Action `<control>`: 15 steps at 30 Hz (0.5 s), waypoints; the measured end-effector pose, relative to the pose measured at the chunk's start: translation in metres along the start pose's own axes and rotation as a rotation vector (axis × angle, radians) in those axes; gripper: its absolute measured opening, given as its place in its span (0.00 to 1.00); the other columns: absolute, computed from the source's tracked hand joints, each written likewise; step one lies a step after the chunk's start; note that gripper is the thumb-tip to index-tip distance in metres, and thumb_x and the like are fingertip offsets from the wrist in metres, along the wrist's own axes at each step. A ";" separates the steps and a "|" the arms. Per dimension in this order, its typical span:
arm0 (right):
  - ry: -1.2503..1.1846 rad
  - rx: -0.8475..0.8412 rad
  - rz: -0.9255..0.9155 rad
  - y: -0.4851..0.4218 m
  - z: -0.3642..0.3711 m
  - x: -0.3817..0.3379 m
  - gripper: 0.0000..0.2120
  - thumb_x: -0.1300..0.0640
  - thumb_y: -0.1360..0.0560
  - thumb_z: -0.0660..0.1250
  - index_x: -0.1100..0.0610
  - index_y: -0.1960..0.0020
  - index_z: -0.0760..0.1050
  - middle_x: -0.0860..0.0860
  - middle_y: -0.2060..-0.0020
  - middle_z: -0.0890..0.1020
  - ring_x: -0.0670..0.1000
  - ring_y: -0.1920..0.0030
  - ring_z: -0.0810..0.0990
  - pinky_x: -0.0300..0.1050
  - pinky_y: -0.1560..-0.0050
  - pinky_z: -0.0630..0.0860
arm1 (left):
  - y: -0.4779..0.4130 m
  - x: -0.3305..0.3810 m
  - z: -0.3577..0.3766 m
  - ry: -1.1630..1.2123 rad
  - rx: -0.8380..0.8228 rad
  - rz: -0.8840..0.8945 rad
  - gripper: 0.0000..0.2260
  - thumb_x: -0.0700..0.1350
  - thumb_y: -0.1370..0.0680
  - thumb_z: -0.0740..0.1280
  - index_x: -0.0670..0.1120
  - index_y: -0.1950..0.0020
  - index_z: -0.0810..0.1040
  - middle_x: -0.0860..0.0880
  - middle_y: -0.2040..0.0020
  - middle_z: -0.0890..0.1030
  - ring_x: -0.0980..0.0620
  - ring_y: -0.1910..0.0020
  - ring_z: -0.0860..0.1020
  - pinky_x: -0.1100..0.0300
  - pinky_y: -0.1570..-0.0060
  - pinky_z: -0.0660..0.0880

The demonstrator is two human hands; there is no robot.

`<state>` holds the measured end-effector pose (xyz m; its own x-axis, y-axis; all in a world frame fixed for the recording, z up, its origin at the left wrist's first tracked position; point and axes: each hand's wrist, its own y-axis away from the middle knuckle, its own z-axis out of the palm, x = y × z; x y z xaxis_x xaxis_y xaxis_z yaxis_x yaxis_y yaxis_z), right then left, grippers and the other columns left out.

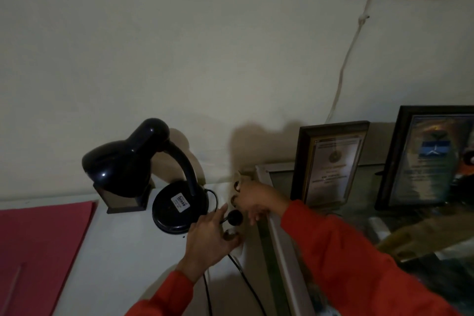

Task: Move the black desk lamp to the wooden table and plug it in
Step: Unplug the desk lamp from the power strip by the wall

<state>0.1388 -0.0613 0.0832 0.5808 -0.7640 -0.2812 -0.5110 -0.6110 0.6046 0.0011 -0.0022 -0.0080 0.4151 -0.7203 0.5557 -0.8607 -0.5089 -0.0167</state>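
Note:
The black desk lamp (154, 174) stands on a white surface (123, 251) against the wall, with its shade tipped down to the left and a sticker on its round base. Its black plug (235, 217) sits just right of the base, at a pale socket strip (237, 187) on the surface's right edge. My left hand (207, 236) holds the plug by its neck, fingers pointing up toward the wall. My right hand (256, 200) is curled over the socket strip just above the plug. Two black cords (246, 285) run down toward me below my left hand.
A red folder (38, 251) lies at the left. A small dark-framed block (123, 200) stands behind the lamp shade. To the right is a glass-topped case (282, 251) carrying two framed certificates (331, 161). A white cord (346, 59) hangs down the wall.

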 end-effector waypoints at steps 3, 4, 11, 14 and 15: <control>-0.214 -0.070 0.152 -0.003 0.004 -0.001 0.17 0.54 0.19 0.55 0.67 0.48 0.74 0.61 0.61 0.81 0.52 0.75 0.75 0.40 0.77 0.68 | 0.000 -0.001 0.001 -0.013 0.007 0.007 0.35 0.62 0.33 0.66 0.53 0.28 0.63 0.51 0.37 0.78 0.47 0.41 0.75 0.52 0.44 0.73; -0.240 -0.101 0.180 -0.005 0.006 -0.002 0.20 0.52 0.19 0.53 0.69 0.42 0.72 0.61 0.61 0.81 0.51 0.77 0.74 0.39 0.78 0.67 | 0.000 -0.002 0.001 -0.018 0.008 0.009 0.34 0.62 0.33 0.65 0.53 0.29 0.63 0.51 0.37 0.78 0.47 0.41 0.75 0.52 0.45 0.73; -0.268 -0.213 0.213 -0.023 0.015 -0.010 0.20 0.54 0.20 0.56 0.68 0.35 0.67 0.58 0.74 0.77 0.46 0.89 0.69 0.28 0.86 0.63 | -0.001 -0.003 0.000 -0.022 -0.003 0.007 0.31 0.62 0.34 0.64 0.54 0.33 0.67 0.51 0.41 0.80 0.48 0.45 0.76 0.53 0.48 0.74; -0.257 -0.217 0.228 -0.026 0.020 -0.012 0.24 0.53 0.21 0.58 0.69 0.32 0.63 0.58 0.76 0.78 0.48 0.89 0.71 0.28 0.85 0.66 | 0.000 -0.003 0.001 -0.041 0.001 0.017 0.31 0.60 0.33 0.65 0.55 0.32 0.66 0.51 0.42 0.80 0.47 0.46 0.76 0.53 0.49 0.72; -0.253 -0.211 0.238 -0.025 0.022 -0.012 0.24 0.52 0.21 0.58 0.67 0.31 0.62 0.58 0.76 0.77 0.48 0.89 0.71 0.28 0.85 0.66 | 0.000 -0.003 0.001 -0.048 0.003 0.021 0.31 0.60 0.33 0.65 0.55 0.32 0.65 0.51 0.42 0.80 0.47 0.46 0.76 0.53 0.50 0.73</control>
<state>0.1308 -0.0407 0.0552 0.2741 -0.9219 -0.2737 -0.4553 -0.3751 0.8075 -0.0001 -0.0005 -0.0100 0.4108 -0.7527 0.5144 -0.8685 -0.4948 -0.0305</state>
